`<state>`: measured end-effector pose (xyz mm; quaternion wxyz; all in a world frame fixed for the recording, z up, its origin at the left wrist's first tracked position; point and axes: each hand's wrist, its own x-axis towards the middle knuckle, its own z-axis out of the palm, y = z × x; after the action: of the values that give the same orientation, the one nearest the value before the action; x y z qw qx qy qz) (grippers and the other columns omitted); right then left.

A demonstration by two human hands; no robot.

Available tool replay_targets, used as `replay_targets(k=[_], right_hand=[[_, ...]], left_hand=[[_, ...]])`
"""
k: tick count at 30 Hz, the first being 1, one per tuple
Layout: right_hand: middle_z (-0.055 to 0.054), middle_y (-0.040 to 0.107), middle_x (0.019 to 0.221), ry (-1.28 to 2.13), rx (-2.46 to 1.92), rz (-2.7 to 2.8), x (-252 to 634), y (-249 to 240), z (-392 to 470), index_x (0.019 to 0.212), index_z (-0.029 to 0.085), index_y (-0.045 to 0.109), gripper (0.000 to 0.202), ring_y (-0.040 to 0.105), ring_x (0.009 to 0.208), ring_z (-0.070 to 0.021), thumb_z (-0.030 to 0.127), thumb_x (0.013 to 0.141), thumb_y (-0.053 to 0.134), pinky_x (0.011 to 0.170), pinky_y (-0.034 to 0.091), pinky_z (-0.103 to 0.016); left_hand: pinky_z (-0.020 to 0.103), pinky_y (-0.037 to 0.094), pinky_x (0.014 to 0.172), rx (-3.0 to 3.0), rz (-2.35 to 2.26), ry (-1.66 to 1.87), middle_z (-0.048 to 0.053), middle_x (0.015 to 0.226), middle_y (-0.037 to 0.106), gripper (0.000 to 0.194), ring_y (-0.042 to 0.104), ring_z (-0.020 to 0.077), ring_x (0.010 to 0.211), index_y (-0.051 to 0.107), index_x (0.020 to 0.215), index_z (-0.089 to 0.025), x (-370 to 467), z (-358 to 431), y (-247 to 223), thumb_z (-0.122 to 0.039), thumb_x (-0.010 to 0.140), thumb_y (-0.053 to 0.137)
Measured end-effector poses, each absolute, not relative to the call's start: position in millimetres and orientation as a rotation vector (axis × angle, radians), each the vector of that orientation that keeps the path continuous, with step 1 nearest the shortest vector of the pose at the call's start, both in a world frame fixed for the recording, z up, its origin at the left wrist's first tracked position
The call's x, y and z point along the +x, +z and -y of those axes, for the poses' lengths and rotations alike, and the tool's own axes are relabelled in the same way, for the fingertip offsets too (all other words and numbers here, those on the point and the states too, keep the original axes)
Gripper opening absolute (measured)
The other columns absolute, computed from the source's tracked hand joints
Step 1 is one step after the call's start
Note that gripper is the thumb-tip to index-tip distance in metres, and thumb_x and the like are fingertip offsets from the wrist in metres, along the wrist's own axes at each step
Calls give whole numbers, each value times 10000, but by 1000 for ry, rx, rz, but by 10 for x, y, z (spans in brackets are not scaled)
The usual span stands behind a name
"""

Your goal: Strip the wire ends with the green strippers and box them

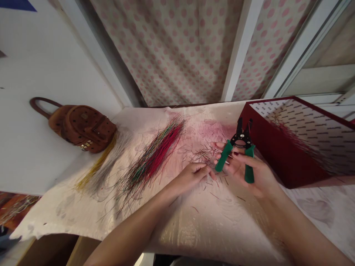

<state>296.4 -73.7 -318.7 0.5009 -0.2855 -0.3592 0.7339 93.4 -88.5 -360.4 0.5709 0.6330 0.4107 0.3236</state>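
My right hand (pixel 246 166) holds a pair of wire strippers (pixel 242 136) with green handles and black jaws. Its handles are spread and its jaws stand apart, pointing away from me. To the left of it, my left hand (pixel 195 175) is closed, with thumb and fingers pinched together; what they hold, if anything, is too small to make out. Short wire offcuts (pixel 203 153) lie scattered just beyond and around my hands. A long bundle of red, green and dark wires (pixel 158 151) lies slantwise on the cloth-covered table (pixel 194 229), left of my left hand.
At the right stands a dark red open box (pixel 273 151) with patterned inner walls and thin wires inside. Yellow wires (pixel 97 168) and grey wires (pixel 111 166) lie at the left beside a brown backpack (pixel 85 127). Behind the table hangs a dotted curtain (pixel 177 48).
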Motion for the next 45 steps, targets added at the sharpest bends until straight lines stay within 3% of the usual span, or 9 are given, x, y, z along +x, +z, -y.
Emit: replay_targets(k=[4,10,14,19,24,29,33,38,45], right_hand=[[-23,745,1210,1781,-688,811,2970,-3192,734,884,311,747,113,666,1129,-343,227,811,726,975,538,-591],[-43,756,1145,1806,-689,757,2968,-3305,726,886,304,751,139,644,1192,-325,190,829,696,1004,546,-538],[-55,724,1249,1878,-719,710,2936,-3277,744,978,279,756,172,629,1227,-337,224,835,677,947,584,-500],[-53,742,1170,1882,-739,660,2912,-3139,751,1013,291,720,226,610,1269,-324,219,799,714,981,577,-466],[-41,734,1173,1862,-710,716,2912,-3219,738,901,295,712,115,614,1263,-328,246,799,735,1034,551,-496],[-56,739,1197,1926,-716,720,2865,-3285,766,894,297,724,72,618,1266,-340,258,835,714,1042,554,-500],[-76,756,1172,1982,-694,729,2841,-3246,793,988,275,741,151,625,1270,-337,278,839,714,1028,578,-475],[-66,756,1193,1968,-659,733,2872,-3255,780,1065,269,743,204,634,1269,-303,267,871,681,1085,541,-460],[-52,722,1271,1870,-714,849,2910,-3406,765,1004,269,752,135,646,1236,-296,289,887,688,1081,505,-457]], left_hand=[[255,262,531,1528,-955,723,-16,593,417,485,354,121,543,759,856,-167,915,893,-3546,-526,1009,471],[258,361,576,1550,-1030,750,22,640,540,464,478,139,588,756,871,-160,950,920,-3487,-466,1017,440],[275,356,600,1588,-1058,745,5,616,493,455,444,136,565,746,845,-160,953,927,-3469,-429,1021,424],[271,340,591,1644,-1036,644,-12,616,468,437,430,135,561,744,888,-179,888,916,-3473,-403,1035,398],[280,400,650,1676,-1079,669,12,682,568,337,524,148,627,679,865,-186,905,904,-3510,-359,1020,436],[297,459,749,1749,-1137,949,63,930,680,186,624,184,820,602,1064,-199,976,901,-3481,-328,1016,477],[286,441,745,1898,-1242,1024,35,891,671,164,594,161,775,596,943,-190,976,899,-3476,-242,1012,456],[278,434,746,1780,-1222,1061,20,851,659,205,572,147,756,618,917,-181,974,904,-3471,-294,1019,479],[256,425,711,1439,-1225,1307,21,782,623,240,549,140,744,647,808,-151,952,875,-3353,-340,950,610]])
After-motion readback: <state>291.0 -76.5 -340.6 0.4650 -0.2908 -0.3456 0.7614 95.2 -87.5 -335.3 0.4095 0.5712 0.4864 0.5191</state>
